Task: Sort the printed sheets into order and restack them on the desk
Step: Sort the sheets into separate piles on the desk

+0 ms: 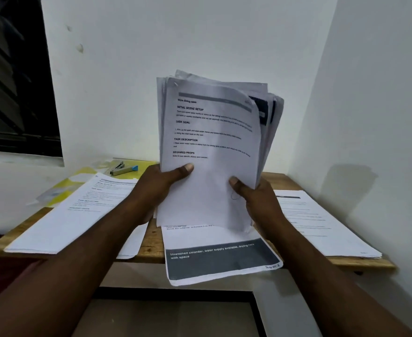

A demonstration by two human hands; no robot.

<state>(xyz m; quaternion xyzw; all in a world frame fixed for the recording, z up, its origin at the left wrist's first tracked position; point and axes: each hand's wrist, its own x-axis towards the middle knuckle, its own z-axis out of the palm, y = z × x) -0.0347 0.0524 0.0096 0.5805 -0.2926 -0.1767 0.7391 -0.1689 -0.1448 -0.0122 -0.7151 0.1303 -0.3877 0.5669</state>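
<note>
Wooden desk [151, 249] bears a 9 o'clock pile [78, 215] and a 3 o'clock pile [321, 227]; left hand [161, 183] and right hand [256, 198] grip the upright sheaf of printed sheets [212, 142] above centre, sorting apparently under way, front page next to be peeled off and placed.

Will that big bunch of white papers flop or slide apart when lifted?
Probably floppy: the thick bundle of white printed sheets curls over at its top right corner. It may slide apart, since its top edges fan out unevenly. Likely heavy-ish: the left hand and right hand both grip its lower part.
</note>
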